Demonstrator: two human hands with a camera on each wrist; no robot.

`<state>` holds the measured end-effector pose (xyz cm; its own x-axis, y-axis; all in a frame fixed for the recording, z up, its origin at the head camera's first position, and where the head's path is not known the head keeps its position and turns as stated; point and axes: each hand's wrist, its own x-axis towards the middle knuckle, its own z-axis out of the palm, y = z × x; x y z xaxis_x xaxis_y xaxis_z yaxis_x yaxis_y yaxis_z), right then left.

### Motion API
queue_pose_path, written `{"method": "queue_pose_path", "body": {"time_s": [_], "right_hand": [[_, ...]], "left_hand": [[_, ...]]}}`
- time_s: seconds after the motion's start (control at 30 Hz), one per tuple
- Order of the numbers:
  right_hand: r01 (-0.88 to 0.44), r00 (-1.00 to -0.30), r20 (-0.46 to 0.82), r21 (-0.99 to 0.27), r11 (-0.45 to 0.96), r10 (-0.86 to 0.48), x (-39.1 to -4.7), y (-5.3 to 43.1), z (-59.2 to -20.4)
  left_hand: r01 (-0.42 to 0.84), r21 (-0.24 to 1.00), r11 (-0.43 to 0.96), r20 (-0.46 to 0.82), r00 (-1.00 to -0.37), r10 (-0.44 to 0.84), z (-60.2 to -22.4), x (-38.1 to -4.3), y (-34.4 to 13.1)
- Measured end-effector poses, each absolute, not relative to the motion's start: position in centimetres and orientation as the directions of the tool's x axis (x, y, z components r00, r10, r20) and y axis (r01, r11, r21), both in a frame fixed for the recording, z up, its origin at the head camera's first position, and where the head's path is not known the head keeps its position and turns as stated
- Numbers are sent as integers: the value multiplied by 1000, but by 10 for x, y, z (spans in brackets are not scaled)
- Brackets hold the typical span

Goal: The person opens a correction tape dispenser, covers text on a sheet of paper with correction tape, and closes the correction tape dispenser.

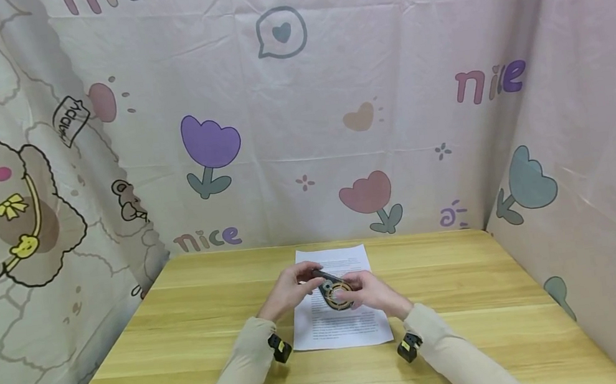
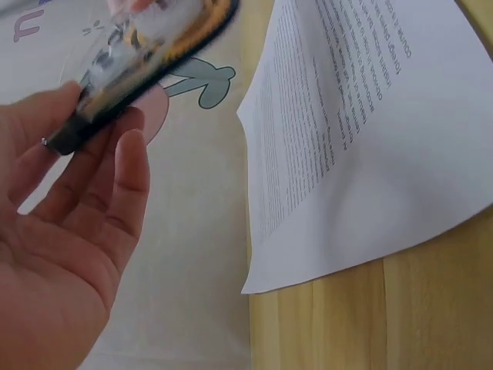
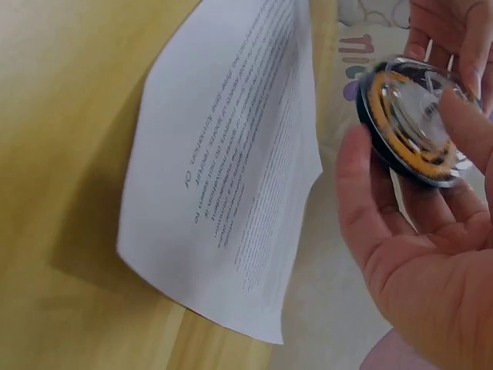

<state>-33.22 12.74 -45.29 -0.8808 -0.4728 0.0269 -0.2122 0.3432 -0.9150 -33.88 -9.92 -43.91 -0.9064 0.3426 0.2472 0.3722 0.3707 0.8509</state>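
Note:
Both hands hold a correction tape (image 1: 331,291) with a clear cover, a dark back and an orange-and-black ring inside, raised over a printed sheet (image 1: 342,332). My left hand (image 1: 286,291) pinches its narrow dark end between thumb and fingers. In the left wrist view, that end of the correction tape (image 2: 115,89) lies against the fingertips. My right hand (image 1: 375,291) grips the wide round end. Seen from the right wrist, the thumb is over the clear side of the correction tape (image 3: 408,127), with fingers of the right hand (image 3: 424,270) under and behind it.
The white sheet lies lengthwise on a light wood-grain table (image 1: 206,346), its lines of text below the hands. A patterned curtain (image 1: 288,106) hangs behind the table and along both sides. Black-and-yellow cameras (image 1: 280,349) are strapped to the wrists over pale sleeves (image 1: 236,368).

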Motion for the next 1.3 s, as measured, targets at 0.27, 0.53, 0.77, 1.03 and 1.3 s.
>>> {"method": "queue_pose_path", "body": {"time_s": [0.27, 0.53, 0.77, 1.03, 1.3], "right_hand": [[-227, -845, 29, -923, 309, -534, -331, 121, -458], [-519, -830, 221, -643, 564, -512, -331, 113, -458], [-515, -857, 277, -496, 699, -435, -329, 116, -458], [-482, -874, 276, -396, 782, -399, -331, 122, -456], [-447, -894, 230, -407, 797, -384, -330, 132, -455]], "left_hand": [[405, 834, 375, 260, -888, 380, -440, -337, -94], [455, 762, 461, 278, -872, 402, -444, -334, -95], [429, 765, 481, 279, -893, 353, -441, -333, -101], [416, 692, 590, 320, -909, 267, -443, -341, -125], [248, 632, 734, 211, -967, 145, -442, -342, -163]]}}
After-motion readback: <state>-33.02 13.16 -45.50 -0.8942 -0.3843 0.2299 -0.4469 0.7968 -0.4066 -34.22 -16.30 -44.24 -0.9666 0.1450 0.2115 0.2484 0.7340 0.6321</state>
